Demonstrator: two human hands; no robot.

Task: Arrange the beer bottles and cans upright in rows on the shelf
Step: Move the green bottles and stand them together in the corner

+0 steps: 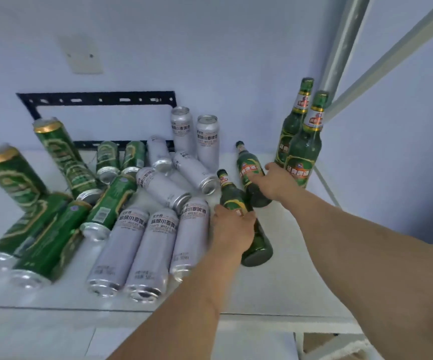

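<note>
Two green beer bottles lie on the white shelf (pixel 288 281). My left hand (pixel 232 227) grips the nearer lying bottle (pixel 258 245) around its shoulder. My right hand (pixel 277 181) closes on the farther lying bottle (pixel 249 167) at its label. Two green bottles stand upright at the back right, one behind (pixel 292 126) and one in front (pixel 305 149). Several silver cans lie in a heap at the centre (pixel 155 240), and two silver cans stand upright behind them (pixel 206 137). Several green cans lie or lean at the left (pixel 49 245).
A black perforated metal frame (pixel 95 98) hangs on the back wall behind the cans. A grey shelf upright (pixel 340 50) and diagonal brace run up the right side. The shelf's front edge (pixel 158 311) crosses below the cans.
</note>
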